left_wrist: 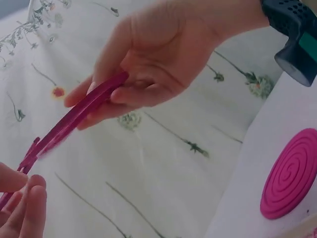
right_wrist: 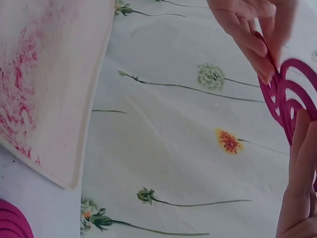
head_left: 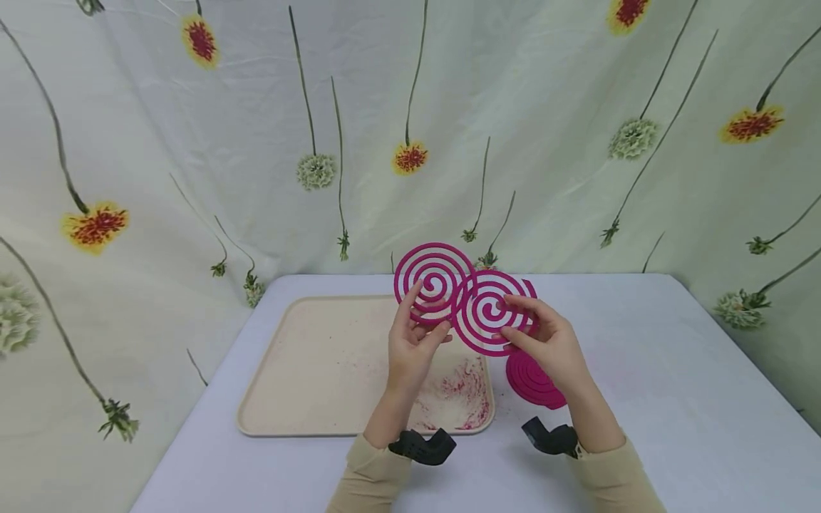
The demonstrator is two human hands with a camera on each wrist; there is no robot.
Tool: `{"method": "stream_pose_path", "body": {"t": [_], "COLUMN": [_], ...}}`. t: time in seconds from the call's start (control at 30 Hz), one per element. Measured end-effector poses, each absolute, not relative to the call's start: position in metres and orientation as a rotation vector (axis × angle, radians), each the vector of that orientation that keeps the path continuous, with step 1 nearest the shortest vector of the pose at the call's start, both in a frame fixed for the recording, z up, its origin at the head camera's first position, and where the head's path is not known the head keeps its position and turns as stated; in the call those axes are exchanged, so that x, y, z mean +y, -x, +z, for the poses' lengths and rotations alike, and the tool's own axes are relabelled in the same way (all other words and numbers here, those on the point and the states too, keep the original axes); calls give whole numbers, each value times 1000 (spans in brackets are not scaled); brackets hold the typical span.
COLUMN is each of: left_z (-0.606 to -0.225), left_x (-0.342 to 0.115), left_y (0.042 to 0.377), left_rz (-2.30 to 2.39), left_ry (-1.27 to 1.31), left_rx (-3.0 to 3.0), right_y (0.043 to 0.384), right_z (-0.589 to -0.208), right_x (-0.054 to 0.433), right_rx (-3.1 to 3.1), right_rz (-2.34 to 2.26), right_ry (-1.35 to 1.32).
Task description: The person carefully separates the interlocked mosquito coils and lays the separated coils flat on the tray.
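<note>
A flat pink mosquito coil (head_left: 433,286) is held upright over the tray by my left hand (head_left: 408,355), which pinches its lower edge between fingers and thumb. Another pink mosquito coil (head_left: 492,309) is in the grip of my right hand (head_left: 544,340), thumb and fingers on its right side. The two coils overlap along their facing rims, and a further pink strip shows behind the right one's edge. Edge-on in the left wrist view, the coil (left_wrist: 81,106) in my right hand (left_wrist: 158,54) looks two-layered. My left hand (right_wrist: 252,25) is partly cut off in the right wrist view.
On the white table (head_left: 648,370) a wound pink coil (head_left: 534,379) lies beneath my right hand. A cream tray (head_left: 314,370) stands at left, with pink crumbs and smears at its near right corner. Behind hangs a flower-print cloth (head_left: 551,107).
</note>
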State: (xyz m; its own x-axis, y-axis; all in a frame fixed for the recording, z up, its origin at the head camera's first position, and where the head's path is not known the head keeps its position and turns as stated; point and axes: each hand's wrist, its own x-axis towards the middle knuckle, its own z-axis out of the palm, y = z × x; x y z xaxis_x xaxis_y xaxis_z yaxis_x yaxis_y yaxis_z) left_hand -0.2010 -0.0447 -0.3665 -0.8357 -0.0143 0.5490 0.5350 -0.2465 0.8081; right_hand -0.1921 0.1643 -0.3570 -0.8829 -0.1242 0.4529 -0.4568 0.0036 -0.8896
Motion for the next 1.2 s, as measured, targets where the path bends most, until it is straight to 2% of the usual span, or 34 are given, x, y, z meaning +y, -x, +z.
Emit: {"method": "stream_pose_path", "body": {"t": [0.3,0.57,0.73,1.2], "left_z": [-359,-359,-358,-359], "left_x": [-65,-65,-67,-67], "left_y": [202,205,206,209], "left_rz": [-1906,-1976,-2081,-2103], "left_ry": [708,627,662,703], "left_rx": [-1727,-1680,-1686,-1660], "right_y": [191,192,193,193], "right_z": [-350,-351,-350,-349], "right_x": [179,176,176,176], "right_rx": [-2068,-2125,-2156,-2125], "right_rz": [2049,1989,1994,1930], "right_ry": [-710,-725,-723,-566]}}
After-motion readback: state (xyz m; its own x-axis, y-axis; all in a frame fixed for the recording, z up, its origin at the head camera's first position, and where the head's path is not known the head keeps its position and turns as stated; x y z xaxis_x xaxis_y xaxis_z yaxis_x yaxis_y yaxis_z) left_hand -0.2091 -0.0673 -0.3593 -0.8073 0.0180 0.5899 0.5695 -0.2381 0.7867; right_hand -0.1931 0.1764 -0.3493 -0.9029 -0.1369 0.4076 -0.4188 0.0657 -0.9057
